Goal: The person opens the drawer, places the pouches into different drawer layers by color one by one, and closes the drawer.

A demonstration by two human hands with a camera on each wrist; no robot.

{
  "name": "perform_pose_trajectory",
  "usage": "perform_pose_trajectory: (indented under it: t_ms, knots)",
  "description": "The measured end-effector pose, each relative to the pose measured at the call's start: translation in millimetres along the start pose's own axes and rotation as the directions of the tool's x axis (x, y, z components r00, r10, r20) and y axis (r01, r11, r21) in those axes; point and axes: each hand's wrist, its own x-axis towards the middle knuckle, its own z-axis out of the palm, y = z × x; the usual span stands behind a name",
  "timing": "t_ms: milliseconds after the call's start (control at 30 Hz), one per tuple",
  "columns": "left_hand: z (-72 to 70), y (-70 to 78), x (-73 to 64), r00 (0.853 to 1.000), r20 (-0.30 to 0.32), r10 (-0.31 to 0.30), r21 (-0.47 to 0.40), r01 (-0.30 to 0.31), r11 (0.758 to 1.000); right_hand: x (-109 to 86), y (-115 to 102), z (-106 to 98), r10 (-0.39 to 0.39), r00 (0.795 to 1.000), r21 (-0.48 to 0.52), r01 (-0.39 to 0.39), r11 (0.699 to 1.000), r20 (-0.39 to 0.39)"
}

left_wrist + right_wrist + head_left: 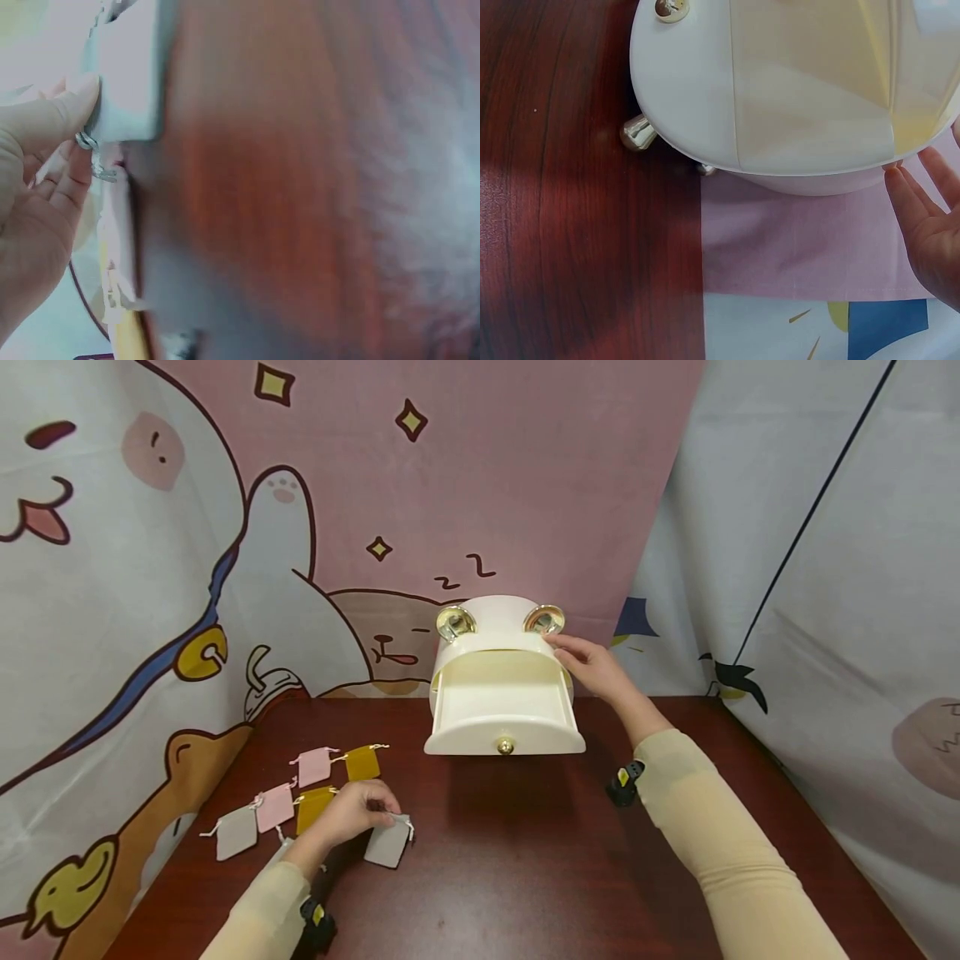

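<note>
Three grey pouches [387, 847], two pink pouches [275, 807], two mustard pouches [363, 763] (left forearm [258, 906] obstructing). Left hand [351, 814] pinches one grey; right hand [597, 670], spread, touches drawer cabinet [500, 612].

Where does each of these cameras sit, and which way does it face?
Head: worn on the head, facing forward and down at the box, gray bag and table; left hand, right hand and sleeves show.
Left wrist: worn on that wrist, facing the gray bag and table; the left hand shows at the left.
Right wrist: worn on that wrist, facing the box; the right hand shows at the right.
Shared: head and right wrist both show the box and right hand.
</note>
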Motion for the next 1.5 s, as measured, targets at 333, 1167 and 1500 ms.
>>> perform_pose_trajectory:
  t_ms: [333, 1167, 1500]
  knots:
    - [-14.9, 27.0, 1.8, 0.986, -0.09, -0.141, -0.038, 0.138, 0.99, 0.7, 0, 0, 0.01, 1.0, -0.011, -0.01, 1.0, 0.001]
    - [-86.7, 104.4, 32.0, 0.957, -0.281, -0.077, 0.045, 0.093, 0.995, -0.5, 0, 1, 0.01, 1.0, 0.007, -0.01, 1.0, -0.002]
    - [-99.9, 142.4, 58.3, 0.945, -0.322, -0.057, 0.07, 0.084, 0.994, -0.5, 0, 1, 0.024, 1.0, 0.008, -0.024, 1.0, -0.002]
